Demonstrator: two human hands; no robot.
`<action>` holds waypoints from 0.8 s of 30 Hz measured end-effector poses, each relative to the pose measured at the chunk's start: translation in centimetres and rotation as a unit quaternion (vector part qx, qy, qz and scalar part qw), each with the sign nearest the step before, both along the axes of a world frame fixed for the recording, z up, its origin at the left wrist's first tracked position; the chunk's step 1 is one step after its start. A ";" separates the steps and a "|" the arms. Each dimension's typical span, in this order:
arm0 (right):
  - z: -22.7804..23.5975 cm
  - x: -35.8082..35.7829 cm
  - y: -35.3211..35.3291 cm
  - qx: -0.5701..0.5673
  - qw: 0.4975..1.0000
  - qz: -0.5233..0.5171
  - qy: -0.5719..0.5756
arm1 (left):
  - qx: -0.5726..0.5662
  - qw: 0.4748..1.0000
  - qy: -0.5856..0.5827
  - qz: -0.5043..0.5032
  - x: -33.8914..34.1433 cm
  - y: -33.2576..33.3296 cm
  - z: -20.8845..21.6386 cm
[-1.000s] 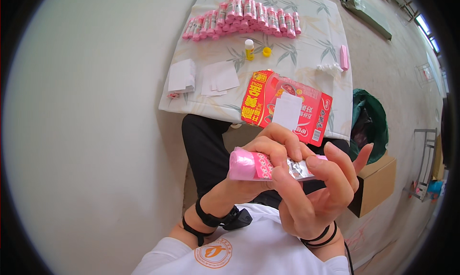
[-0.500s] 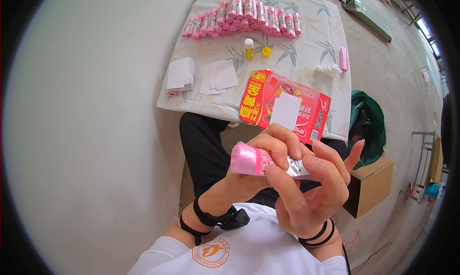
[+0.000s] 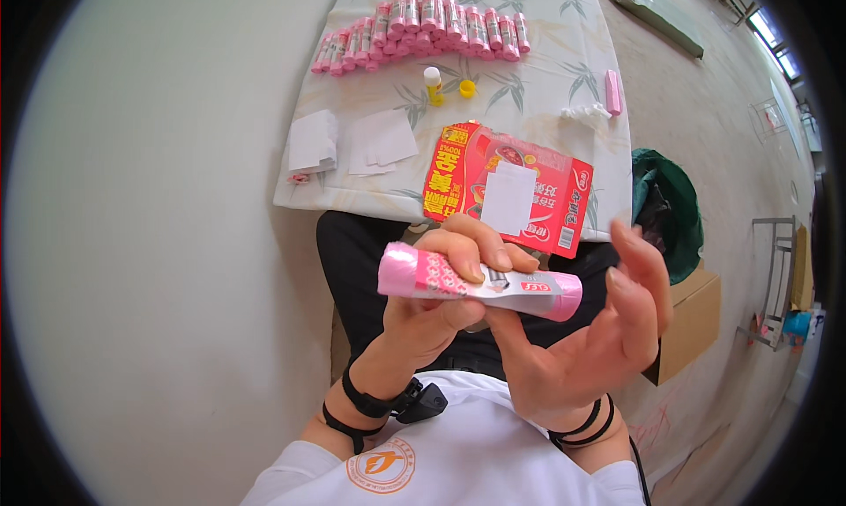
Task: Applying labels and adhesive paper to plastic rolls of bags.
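Observation:
Over my lap, my left hand (image 3: pixel 449 268) grips a roll of pink plastic bags (image 3: pixel 401 271), fingers over the top and thumb below. A grey-and-pink printed paper label (image 3: pixel 520 292) wraps its middle; bare pink plastic shows at both ends. Beside the roll's right end is my right hand (image 3: pixel 590 330), fingers spread, its thumb reaching under the roll, seemingly against the label. On the table beyond lies a red flattened carton (image 3: pixel 564 211) with a stack of white paper slips (image 3: pixel 509 198) on it.
Many similar pink rolls (image 3: pixel 423 35) are piled at the table's (image 3: pixel 352 105) far side. A glue stick (image 3: pixel 433 88) stands by its yellow cap (image 3: pixel 467 88). White papers (image 3: pixel 383 143) lie at left. At right are a pink block (image 3: pixel 612 92), a green bag (image 3: pixel 683 233) and a cardboard box (image 3: pixel 687 321).
My right hand has opened off the roll's right end, uncovering the label and that end. The roll and my left hand have shifted left in the view.

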State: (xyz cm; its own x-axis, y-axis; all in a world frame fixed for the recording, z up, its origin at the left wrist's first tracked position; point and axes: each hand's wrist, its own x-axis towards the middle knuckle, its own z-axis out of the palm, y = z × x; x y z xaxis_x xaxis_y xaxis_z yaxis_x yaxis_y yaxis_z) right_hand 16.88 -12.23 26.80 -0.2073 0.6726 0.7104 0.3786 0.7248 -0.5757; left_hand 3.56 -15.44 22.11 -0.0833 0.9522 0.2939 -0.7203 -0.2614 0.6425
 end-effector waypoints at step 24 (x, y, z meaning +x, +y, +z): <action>-0.7 1.6 -1.8 -0.443 0.863 0.188 0.151 | -0.114 0.984 0.032 0.129 1.5 -1.1 1.3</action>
State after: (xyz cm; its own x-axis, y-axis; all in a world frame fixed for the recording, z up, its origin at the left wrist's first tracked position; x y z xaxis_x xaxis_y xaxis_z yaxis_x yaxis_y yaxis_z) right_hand 18.49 -14.06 26.10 -0.4245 0.9054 0.0103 -0.0515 -0.0128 -0.9986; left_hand 5.02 -16.54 23.38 -0.3195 0.9436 0.0868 -0.6043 -0.2735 0.7484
